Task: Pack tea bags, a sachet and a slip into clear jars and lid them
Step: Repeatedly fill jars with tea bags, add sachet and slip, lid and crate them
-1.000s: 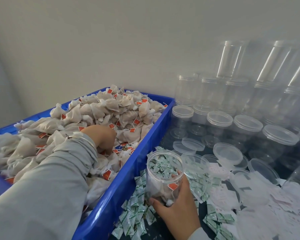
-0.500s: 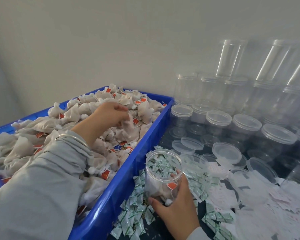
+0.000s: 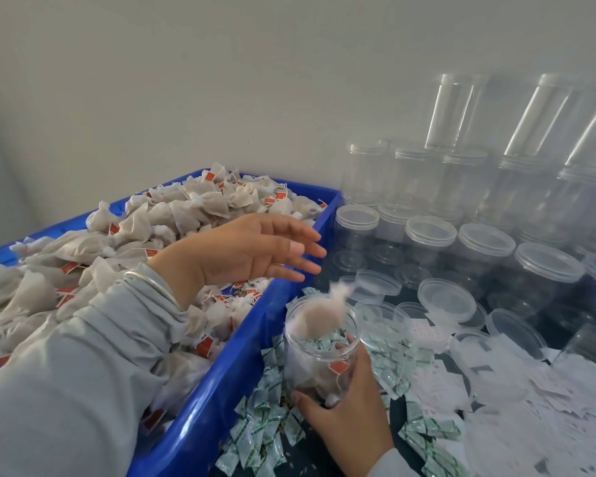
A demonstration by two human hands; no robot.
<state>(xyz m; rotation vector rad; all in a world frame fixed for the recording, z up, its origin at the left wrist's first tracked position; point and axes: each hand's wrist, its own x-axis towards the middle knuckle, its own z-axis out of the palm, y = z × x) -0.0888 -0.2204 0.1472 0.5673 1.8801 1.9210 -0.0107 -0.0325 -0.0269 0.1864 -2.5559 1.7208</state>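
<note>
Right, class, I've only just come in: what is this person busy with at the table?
A person is filling clear jars with tea bags. The right hand grips an open jar that already holds some bags. The left hand hangs open above the blue crate of tea bags, and one blurred tea bag is at the jar's mouth. Green sachets, paper slips and loose lids lie around it.
</note>
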